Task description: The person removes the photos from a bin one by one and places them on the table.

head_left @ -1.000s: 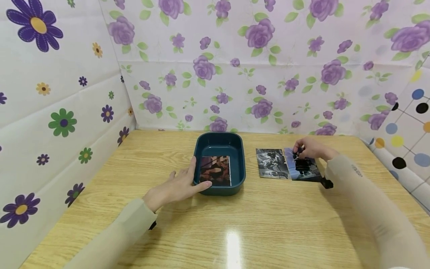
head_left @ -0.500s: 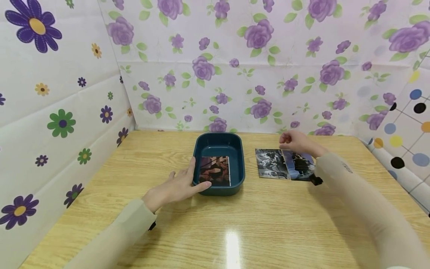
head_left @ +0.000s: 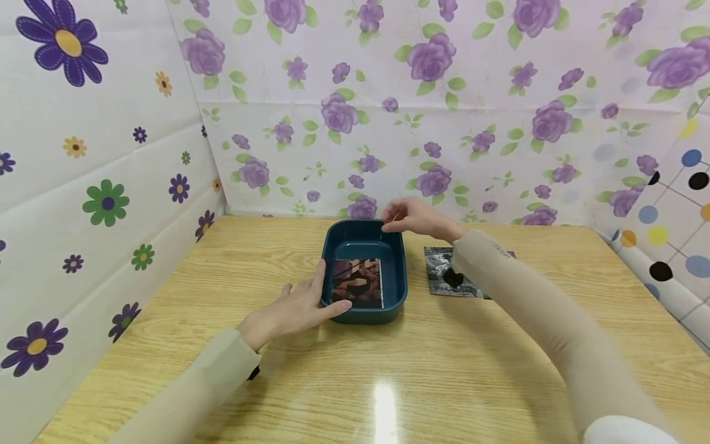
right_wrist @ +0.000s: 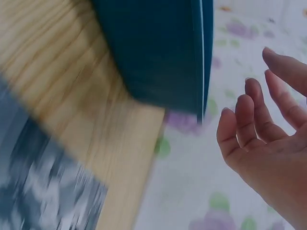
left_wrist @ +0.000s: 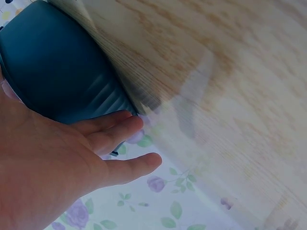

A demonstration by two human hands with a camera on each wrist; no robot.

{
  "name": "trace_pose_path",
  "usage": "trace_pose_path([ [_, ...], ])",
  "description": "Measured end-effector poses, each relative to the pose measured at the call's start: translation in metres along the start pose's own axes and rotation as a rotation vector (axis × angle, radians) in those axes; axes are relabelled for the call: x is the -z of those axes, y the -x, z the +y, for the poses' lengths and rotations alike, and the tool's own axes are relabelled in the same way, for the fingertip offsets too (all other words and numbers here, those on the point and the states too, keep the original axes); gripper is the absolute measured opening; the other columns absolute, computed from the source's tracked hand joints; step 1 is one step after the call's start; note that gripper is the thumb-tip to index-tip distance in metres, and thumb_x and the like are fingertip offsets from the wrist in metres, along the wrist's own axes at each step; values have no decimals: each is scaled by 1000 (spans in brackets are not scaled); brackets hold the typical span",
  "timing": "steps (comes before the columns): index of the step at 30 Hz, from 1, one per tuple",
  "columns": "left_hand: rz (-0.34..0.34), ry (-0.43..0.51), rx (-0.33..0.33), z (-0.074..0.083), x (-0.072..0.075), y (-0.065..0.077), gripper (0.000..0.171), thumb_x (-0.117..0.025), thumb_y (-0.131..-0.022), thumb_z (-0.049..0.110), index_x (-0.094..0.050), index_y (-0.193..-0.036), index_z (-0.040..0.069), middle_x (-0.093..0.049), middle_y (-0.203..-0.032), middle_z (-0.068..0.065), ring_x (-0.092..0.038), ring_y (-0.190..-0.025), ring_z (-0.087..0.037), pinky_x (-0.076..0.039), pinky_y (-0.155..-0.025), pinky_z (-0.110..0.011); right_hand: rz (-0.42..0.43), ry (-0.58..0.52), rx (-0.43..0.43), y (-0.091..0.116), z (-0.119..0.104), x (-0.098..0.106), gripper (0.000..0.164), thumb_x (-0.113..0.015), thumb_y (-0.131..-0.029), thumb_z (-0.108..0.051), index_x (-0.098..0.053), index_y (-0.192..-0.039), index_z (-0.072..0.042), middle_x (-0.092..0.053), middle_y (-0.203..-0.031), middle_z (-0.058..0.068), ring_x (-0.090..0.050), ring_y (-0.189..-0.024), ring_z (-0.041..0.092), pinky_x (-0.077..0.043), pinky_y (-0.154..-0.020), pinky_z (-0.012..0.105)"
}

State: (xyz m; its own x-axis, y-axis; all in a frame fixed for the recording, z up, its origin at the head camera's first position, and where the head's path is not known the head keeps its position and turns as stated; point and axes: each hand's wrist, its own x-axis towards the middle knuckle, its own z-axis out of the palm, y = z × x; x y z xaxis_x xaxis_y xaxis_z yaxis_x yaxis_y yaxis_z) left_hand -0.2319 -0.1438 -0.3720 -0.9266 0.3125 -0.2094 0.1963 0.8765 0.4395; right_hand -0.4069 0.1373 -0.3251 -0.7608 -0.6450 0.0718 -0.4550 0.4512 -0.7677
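Note:
A dark teal rectangular tub stands on the table, with a dark reddish photo card lying inside it. My left hand rests against the tub's left side, fingers straight along the wall and thumb over the front rim. Above the tub's far right corner is my right hand, fingers loosely bent with nothing between them; the right wrist view shows this hand beside the tub wall. A black-and-white photo card lies right of the tub, partly covered by my right sleeve.
Another, bluish photo card lies against the black-and-white one, mostly hidden under my right forearm. Flower-patterned sheeting rises behind the wooden table and at its left. Dotted sheeting borders the right edge.
My right hand has left the bluish photo card and moved left, past the black-and-white card, to the tub's far right corner. The left hand and the tub have stayed put.

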Motion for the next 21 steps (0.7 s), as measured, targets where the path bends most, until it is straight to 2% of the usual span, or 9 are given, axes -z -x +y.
trace_pose_path([
  [3, -3, 2, 1, 0, 0, -1, 113, -34, -80, 85, 21, -152, 19, -16, -161, -16, -19, -149, -33, -1, -114, -68, -65, 26, 42, -15, -8, -16, 22, -71, -89, -19, -64, -100, -1, -66, -92, 8, -60, -91, 41, -51, -81, 43],
  [5, -6, 2, 1, -1, 0, -1, 113, -34, -80, 86, 22, -152, 19, -17, -161, -16, -20, -149, -33, -1, -114, -68, -106, 55, 54, -24, -11, -25, 17, -72, -88, -16, -64, -95, -3, -65, -86, 7, -59, -85, 40, -51, -76, 37],
  [10, -4, -1, -5, -1, 0, -2, 112, -34, -81, 85, 21, -152, 18, -17, -160, -17, -21, -148, -34, -2, -114, -69, -185, 140, 56, -40, -13, -44, 13, -74, -86, -13, -64, -89, -5, -65, -82, 5, -60, -74, 18, -50, -71, 25],
  [13, -1, -4, -8, -1, 0, -2, 112, -34, -81, 85, 21, -153, 17, -18, -160, -17, -21, -148, -35, -3, -114, -69, -236, 200, 76, -45, -12, -53, 15, -75, -84, -12, -65, -91, -2, -66, -83, 6, -59, -73, 13, -49, -70, 23],
  [17, 0, -4, -8, -1, 0, -1, 112, -34, -81, 85, 20, -153, 17, -19, -160, -17, -22, -148, -35, -3, -114, -69, -288, 278, 98, -48, -10, -61, 19, -76, -83, -11, -66, -93, 2, -66, -81, 8, -58, -71, 15, -47, -68, 23],
  [21, 0, 0, -3, 0, 0, -1, 112, -34, -81, 85, 20, -153, 18, -18, -160, -16, -21, -148, -36, -3, -114, -68, -318, 329, 64, -49, -12, -66, 18, -76, -84, -13, -66, -92, -1, -65, -78, 5, -58, -69, 15, -46, -66, 22],
])
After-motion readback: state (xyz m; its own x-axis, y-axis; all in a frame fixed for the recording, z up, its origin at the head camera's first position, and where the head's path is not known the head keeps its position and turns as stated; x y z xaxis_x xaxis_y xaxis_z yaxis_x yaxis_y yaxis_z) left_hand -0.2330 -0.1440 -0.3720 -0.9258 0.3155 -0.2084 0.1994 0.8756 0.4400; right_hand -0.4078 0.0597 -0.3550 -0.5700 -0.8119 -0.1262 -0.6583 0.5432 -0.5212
